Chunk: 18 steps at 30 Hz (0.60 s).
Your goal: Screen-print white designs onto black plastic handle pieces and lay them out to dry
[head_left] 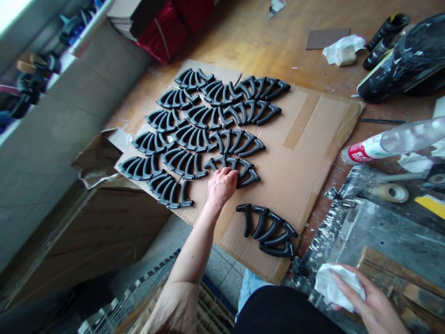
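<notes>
Rows of black curved handles (278,249) lie fanned out on a flattened cardboard sheet (278,174). My left hand (223,184) reaches over the nearest row of the right-hand column, its fingers curled down and closed on one of the black curved handles there. That handle is mostly hidden beneath the fingers. A smaller fan of several handles sits apart, nearer to me at the lower right of the sheet. At the bottom right, my right hand (368,297) is closed round a crumpled white cloth or tissue (335,284), away from the handles.
On the right stand a plastic bottle (392,141) lying tilted, a tape roll (392,192) and a large black-stained container (406,60). A paint-smeared board (368,232) borders the cardboard. A red bundle (160,35) is at the back left, beside a tiled ledge.
</notes>
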### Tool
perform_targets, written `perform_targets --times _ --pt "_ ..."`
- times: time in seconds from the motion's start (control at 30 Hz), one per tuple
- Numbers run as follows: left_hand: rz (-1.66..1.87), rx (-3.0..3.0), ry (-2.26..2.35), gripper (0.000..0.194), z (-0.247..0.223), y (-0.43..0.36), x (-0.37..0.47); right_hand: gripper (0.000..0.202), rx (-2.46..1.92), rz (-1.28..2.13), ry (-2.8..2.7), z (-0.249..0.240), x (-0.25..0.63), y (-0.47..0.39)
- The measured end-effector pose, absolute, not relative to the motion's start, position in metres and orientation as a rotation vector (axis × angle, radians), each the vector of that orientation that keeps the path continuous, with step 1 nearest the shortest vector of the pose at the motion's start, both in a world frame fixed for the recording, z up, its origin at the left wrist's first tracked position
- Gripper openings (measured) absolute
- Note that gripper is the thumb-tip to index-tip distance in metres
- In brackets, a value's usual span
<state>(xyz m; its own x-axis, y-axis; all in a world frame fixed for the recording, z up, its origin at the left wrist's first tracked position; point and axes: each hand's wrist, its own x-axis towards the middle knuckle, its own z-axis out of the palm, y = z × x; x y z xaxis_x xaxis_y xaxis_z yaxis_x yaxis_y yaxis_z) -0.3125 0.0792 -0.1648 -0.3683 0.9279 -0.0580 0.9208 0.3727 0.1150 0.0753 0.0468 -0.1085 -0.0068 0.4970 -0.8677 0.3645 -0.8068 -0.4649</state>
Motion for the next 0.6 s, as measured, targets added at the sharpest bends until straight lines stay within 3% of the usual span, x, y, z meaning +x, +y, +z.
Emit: perform_targets --times 0.23,0.43,0.6 --pt "0.125 1.708 2.499 0.032 -0.161 0.079 -0.31 0.057 -2.1 1.875 -1.016 -0.106 0.072 0.041" --pt "0.113 1.717 2.509 0.032 -0.167 0.079 -0.313 0.058 -2.098 2.029 -1.004 -0.118 0.083 0.046" --pt "0.124 1.714 2.551 0.028 -0.173 0.078 -0.313 0.053 -2.091 1.89 -1.017 -0.113 0.076 0.044"
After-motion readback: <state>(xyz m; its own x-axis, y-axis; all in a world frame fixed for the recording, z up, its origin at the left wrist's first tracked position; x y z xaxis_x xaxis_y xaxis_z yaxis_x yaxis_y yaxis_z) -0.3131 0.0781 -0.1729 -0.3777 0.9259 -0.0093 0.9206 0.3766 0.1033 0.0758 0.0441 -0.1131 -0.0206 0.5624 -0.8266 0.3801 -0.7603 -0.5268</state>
